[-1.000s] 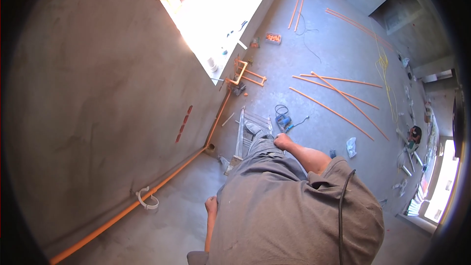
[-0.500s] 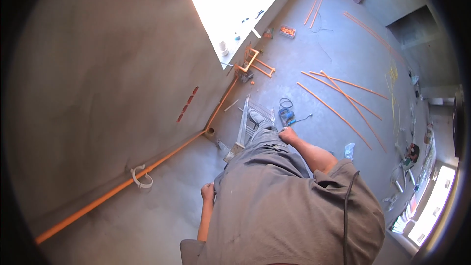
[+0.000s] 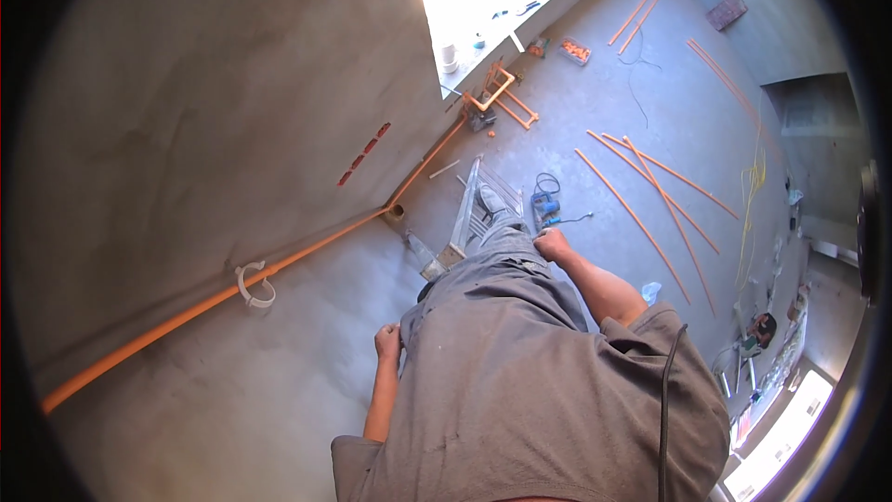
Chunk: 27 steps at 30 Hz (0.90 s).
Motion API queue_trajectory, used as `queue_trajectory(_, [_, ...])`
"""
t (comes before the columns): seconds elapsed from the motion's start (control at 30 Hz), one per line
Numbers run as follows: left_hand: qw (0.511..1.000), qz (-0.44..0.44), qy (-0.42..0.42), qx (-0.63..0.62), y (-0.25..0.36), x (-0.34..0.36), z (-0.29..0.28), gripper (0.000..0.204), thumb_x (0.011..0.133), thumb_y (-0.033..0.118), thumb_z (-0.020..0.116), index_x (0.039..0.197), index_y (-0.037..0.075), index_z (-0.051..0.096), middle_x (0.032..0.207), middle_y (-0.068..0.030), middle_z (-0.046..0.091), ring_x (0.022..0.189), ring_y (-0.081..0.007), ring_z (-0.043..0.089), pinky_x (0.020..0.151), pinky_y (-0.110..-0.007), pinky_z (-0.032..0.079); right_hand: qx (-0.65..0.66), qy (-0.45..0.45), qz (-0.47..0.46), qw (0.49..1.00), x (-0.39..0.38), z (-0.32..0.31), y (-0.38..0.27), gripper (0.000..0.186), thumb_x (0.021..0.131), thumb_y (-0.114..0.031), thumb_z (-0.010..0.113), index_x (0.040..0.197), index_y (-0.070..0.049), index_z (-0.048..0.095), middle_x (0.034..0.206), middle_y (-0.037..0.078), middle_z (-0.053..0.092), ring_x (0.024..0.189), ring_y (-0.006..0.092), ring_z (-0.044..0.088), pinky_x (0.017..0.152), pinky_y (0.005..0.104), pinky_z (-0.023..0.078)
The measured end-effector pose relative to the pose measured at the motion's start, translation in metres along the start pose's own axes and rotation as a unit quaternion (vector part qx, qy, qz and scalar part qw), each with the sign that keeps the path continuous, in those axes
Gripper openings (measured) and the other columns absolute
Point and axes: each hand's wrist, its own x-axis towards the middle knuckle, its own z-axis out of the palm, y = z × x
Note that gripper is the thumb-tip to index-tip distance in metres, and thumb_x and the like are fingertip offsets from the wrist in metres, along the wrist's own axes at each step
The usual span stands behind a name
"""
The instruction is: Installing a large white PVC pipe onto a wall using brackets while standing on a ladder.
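Floor (image 3: 599, 98) opens right of the wall (image 3: 214, 130); blue power tool (image 3: 546, 208) and crossed orange pipes (image 3: 650, 178) obstruct. Left hand (image 3: 387, 341), right hand (image 3: 551, 244): curled, contents undeterminable.

i see a loose brown-grey shirt (image 3: 557, 400) covering most of the body, its cloth matt, softly wrinkled, with a few small dark specks. the left sleeve (image 3: 357, 467) and the right sleeve (image 3: 641, 327) are both short and wide, cut in the same cloth. a thin dark cord (image 3: 664, 409) lies over the shirt's right side, bending near its upper end. below i make out grey trousers (image 3: 502, 251), creased and bunched in folds, and a pale grey shoe (image 3: 491, 201) with a rounded toe.
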Motion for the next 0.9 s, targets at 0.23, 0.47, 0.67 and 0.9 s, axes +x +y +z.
queue_trajectory(0.23, [0.999, 0.006, -0.004, 0.033, -0.012, 0.002, 0.004, 0.023, 0.089, 0.022, 0.061, 0.094, 0.001, 0.069, 0.074, -0.0029, 0.064, 0.061, -0.0107, 0.058, 0.053, -0.027, 0.050, 0.019, -0.021, 0.019, 0.999, -0.002, -0.006, -0.004, 0.024, 0.072, -0.013, 0.062, 0.089, 0.002, 0.072, 0.074, 0.016, 0.069, 0.060, 0.0219, 0.066, 0.057, 0.0354, 0.052])
queue_trajectory(0.47, [0.999, 0.030, 0.009, -0.011, -0.015, 0.009, 0.007, 0.025, 0.090, 0.023, 0.060, 0.093, 0.001, 0.070, 0.071, -0.0029, 0.063, 0.057, -0.0103, 0.055, 0.050, -0.027, 0.046, 0.016, -0.012, 0.015, 1.000, -0.002, -0.006, -0.004, 0.025, 0.072, -0.012, 0.061, 0.090, 0.002, 0.072, 0.072, 0.015, 0.068, 0.059, 0.0220, 0.065, 0.055, 0.0358, 0.052])
queue_trajectory(0.67, [0.999, 0.038, 0.014, 0.009, -0.014, 0.010, 0.007, 0.025, 0.090, 0.024, 0.060, 0.090, 0.001, 0.070, 0.070, -0.0028, 0.062, 0.057, -0.0098, 0.054, 0.049, -0.027, 0.045, 0.013, -0.007, 0.004, 1.000, -0.002, -0.006, -0.005, 0.024, 0.073, -0.012, 0.061, 0.089, 0.002, 0.071, 0.071, 0.015, 0.068, 0.057, 0.0217, 0.064, 0.054, 0.0357, 0.052])
queue_trajectory(0.9, [0.999, 0.038, 0.011, -0.010, -0.009, 0.007, 0.006, 0.024, 0.090, 0.024, 0.060, 0.090, 0.002, 0.069, 0.069, -0.0007, 0.060, 0.056, -0.0089, 0.053, 0.049, -0.026, 0.044, 0.009, -0.005, 0.010, 1.000, 0.002, -0.003, 0.001, 0.024, 0.073, -0.012, 0.060, 0.090, 0.001, 0.071, 0.069, 0.014, 0.067, 0.057, 0.0212, 0.064, 0.053, 0.0353, 0.051])
